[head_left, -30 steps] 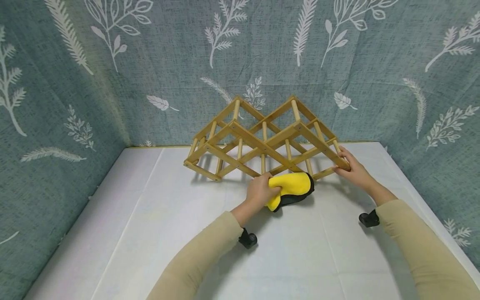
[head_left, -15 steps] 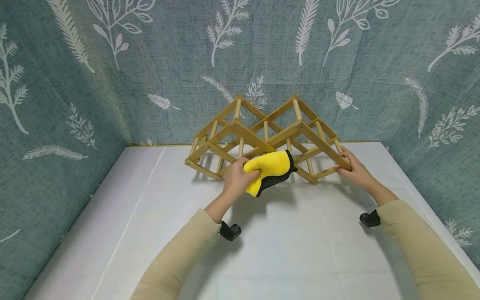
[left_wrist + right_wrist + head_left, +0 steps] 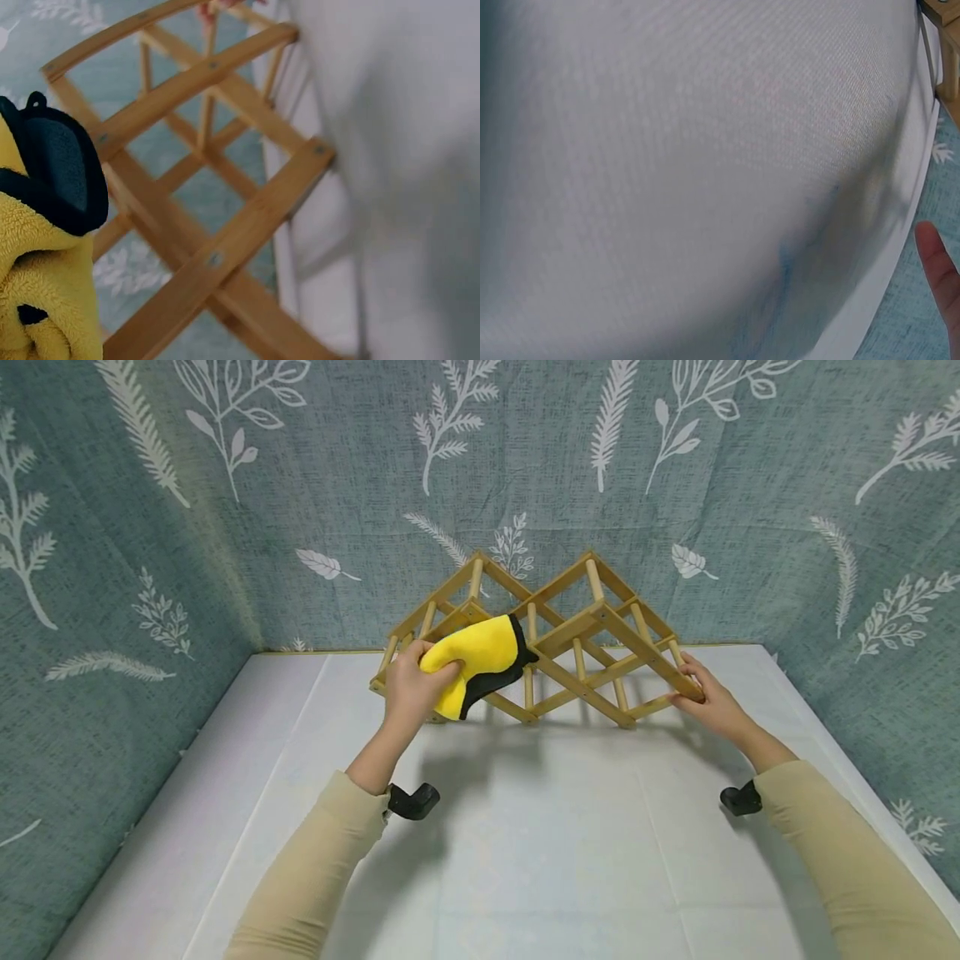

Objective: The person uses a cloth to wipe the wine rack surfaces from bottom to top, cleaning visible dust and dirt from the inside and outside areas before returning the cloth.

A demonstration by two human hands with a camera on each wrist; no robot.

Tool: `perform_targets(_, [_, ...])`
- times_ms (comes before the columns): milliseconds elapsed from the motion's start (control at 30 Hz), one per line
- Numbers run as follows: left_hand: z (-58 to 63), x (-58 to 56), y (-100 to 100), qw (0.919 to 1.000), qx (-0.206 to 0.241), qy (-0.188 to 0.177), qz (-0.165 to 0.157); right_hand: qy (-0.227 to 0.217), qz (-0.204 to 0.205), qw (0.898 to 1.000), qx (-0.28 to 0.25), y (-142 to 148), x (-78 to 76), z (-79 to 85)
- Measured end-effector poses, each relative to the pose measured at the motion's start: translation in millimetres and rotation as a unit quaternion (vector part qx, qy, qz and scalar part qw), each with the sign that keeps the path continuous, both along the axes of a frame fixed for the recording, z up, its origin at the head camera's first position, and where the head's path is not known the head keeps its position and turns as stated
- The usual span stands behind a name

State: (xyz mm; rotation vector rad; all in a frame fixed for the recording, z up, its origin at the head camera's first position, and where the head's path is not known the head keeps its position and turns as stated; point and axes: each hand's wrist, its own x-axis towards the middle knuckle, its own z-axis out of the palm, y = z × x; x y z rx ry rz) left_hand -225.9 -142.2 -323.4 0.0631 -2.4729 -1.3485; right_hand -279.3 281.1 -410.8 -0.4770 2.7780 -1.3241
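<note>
A folding wooden rack [image 3: 645, 647] of crossed slats and round dowels stands on the white table. My left hand [image 3: 412, 681] grips a cloth [image 3: 480, 652], yellow on one side and dark on the other with a black edge. The cloth is in front of the rack's left half and hides part of it; whether they touch I cannot tell. In the left wrist view, the bunched cloth [image 3: 52, 285] is beside the slats [image 3: 255, 215]. My right hand [image 3: 708, 702] holds the rack's right lower end. The right wrist view shows only one finger [image 3: 937, 270] and a rack corner [image 3: 949, 67].
White cloth [image 3: 540, 843] covers the table. Blue-green fabric with white leaf prints [image 3: 360, 468] hangs behind and on both sides, close behind the rack. A black wrist camera [image 3: 414, 802] sits under the left cuff, another black camera [image 3: 741, 798] under the right.
My left hand has moved left and up along the rack's front with the cloth, from near its lower middle to its left half. The right hand and the rack stay practically still.
</note>
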Motion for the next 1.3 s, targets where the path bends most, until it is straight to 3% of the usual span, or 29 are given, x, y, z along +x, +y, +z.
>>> perform_targets(200, [12.8,1.9,-18.7,0.9988,0.023,0.03,0.032,-0.01,-0.002,1.0,-0.003,0.2,0.3,-0.1])
perform_targets(400, [21.0,4.9,-24.6,0.9918,0.073,0.079,0.069,-0.008,0.0,1.0,0.006,1.3,0.2,0.5])
perform_targets(567, [26.1,12.5,-11.8,0.988,0.099,0.109,0.048,-0.003,0.005,1.0,0.005,4.0,-1.8,-2.2])
perform_targets(800, [14.2,23.3,44.9,0.9918,0.086,0.073,-0.06,-0.008,0.003,1.0,-0.006,4.7,-4.0,-4.3])
perform_targets(1000, [-7.9,17.8,105.9,0.9865,0.012,0.044,-0.158,-0.01,-0.002,1.0,0.005,3.4,-3.2,-1.5])
perform_targets(1200, [-18.7,4.1,153.0,0.9797,-0.084,-0.007,-0.182,-0.028,-0.001,1.0,0.014,4.8,-4.3,-0.9])
perform_targets(1300, [-19.9,-2.0,165.5,0.9794,-0.089,-0.018,-0.18,-0.033,-0.006,0.999,0.018,5.7,-3.3,-2.9])
